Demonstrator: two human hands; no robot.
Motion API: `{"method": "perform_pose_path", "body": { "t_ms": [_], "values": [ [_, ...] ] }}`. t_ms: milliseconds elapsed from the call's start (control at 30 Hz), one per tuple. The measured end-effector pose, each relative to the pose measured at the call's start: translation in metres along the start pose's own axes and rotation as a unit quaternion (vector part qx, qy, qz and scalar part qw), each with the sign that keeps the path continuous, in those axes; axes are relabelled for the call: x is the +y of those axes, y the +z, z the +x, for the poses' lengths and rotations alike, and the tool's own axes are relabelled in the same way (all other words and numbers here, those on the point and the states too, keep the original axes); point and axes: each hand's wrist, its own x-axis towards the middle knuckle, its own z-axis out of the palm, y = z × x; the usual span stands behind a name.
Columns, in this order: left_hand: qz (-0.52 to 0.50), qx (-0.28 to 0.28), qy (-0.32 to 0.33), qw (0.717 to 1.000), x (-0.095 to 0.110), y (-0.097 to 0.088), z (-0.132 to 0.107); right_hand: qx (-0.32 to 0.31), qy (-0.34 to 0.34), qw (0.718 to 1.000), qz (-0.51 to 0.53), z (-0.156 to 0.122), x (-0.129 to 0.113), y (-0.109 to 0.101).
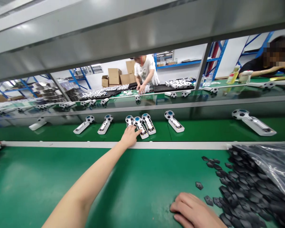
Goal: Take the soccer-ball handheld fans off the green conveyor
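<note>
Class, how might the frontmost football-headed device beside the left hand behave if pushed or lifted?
The football-headed device is probably stiff, given its moulded-looking casing. It may slide rather than roll, since its long handle lies flat. Its uncovered inner parts could be fragile.

Brown cardboard cartons, several, stacked at the far wall. Person in white short-sleeved shirt, beside the cartons. Blue metal shelving, behind. Clear plastic bottles, far table. Yellow-liquid bottle, near dark-clothed person. Grey overhead panel.
</note>
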Motion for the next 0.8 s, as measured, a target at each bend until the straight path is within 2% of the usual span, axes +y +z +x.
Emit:
{"method": "perform_pose_path", "body": {
  "t_ms": [300, 467, 533, 633, 700, 800],
  "values": [
    [-0.023, 0.012, 0.017, 1.0, 0.019, 0.002, 0.014, -0.024, 0.014, 0.999, 0.019, 0.002, -0.002, 0.0],
    [-0.053, 0.042, 0.019, 0.998, 0.024, -0.002, 0.02, -0.009, 0.008, 1.0, 0.02, 0.002, -0.001, 0.001],
    [-0.067, 0.068, -0.006, 0.995, 0.021, 0.0, 0.016, -0.01, 0.008, 1.0, 0.019, 0.002, -0.001, 0.002],
    [-0.084, 0.105, -0.081, 0.988, 0.012, 0.01, 0.005, -0.016, 0.01, 1.0, 0.009, 0.002, -0.001, 0.001],
    [-0.091, 0.11, -0.115, 0.983, 0.009, 0.018, -0.002, -0.015, 0.011, 1.0, 0.003, 0.002, -0.002, 0.001],
    [-0.092, 0.102, -0.121, 0.983, 0.011, 0.027, -0.007, -0.017, 0.015, 1.0, 0.005, 0.002, -0.002, 0.002]
  ]
}}
